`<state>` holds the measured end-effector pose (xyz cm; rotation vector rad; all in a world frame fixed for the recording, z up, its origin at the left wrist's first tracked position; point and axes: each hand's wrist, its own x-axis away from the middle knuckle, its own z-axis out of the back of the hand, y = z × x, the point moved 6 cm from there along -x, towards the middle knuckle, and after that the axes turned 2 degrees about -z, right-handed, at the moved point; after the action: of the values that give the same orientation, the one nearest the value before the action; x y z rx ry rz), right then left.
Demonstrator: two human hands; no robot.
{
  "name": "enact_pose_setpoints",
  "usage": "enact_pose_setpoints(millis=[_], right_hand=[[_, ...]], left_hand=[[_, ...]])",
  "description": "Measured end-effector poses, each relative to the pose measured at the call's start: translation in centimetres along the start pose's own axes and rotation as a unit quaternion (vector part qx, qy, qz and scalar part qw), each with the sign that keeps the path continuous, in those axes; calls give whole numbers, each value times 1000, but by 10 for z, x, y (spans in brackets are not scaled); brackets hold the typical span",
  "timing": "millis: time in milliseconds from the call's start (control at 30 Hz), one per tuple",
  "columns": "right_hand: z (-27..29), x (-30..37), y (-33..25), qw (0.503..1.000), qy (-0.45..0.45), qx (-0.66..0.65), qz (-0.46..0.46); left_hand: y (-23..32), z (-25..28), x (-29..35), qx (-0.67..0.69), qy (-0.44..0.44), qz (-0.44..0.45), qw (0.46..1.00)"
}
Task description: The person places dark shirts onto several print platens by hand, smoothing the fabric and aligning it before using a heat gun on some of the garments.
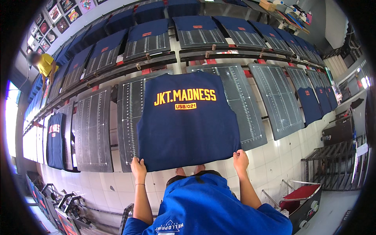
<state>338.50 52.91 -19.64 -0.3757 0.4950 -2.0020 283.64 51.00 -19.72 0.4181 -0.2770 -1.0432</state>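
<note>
Black barred metal rack, white rectangular sheet on it, red-padded chair with silver tubular frame beside the rack, yellow-shirted person and multicoloured square wall prints far left of it

Large yellow block capitals, edged in red, run in one line across the upper part of the navy sleeveless garment in the middle; just below them, a small yellow bar carries dark letters and digits. On the near blue shirt, white lettering stands upside down with a white outline emblem. At the left, another navy garment bears a pale, reddish line of capitals. White scale marks line the boards. Small red prints on the far garments are too tiny to read.
</note>
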Motion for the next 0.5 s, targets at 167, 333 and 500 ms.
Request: enact_pose_setpoints(millis=[167,333,500], right_hand=[[0,-5,15,978,60,-195,-48],[2,-8,32,970,75,-216,-86],[-6,3,51,976,75,-185,-87]], left_hand=[[-9,5,3,59,-1,26,998],[-10,0,4,42,-57,-9,997],[-10,-2,9,9,-41,-9,999]])
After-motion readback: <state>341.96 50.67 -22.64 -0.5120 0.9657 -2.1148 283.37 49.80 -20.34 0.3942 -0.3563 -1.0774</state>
